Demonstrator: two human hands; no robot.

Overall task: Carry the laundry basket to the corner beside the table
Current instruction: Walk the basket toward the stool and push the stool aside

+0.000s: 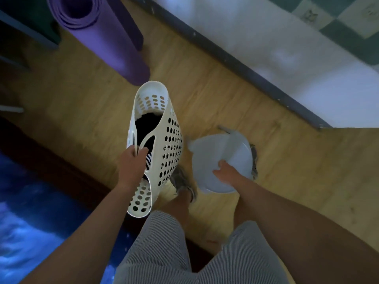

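A white perforated laundry basket (171, 138) hangs above the wooden floor, squeezed narrow, with dark and striped clothes inside. My left hand (131, 162) is closed around both of its handles near the middle of the view. To the right, my right hand (226, 172) holds a pale translucent round tub (217, 150) by its rim, also off the floor. My legs in striped shorts and my shoes show below both.
A rolled purple yoga mat (108, 37) lies on the floor ahead at upper left. A bed with a dark frame edge (235, 60) and white sheet runs along the right. A dark blue patterned rug (30, 212) covers the lower left.
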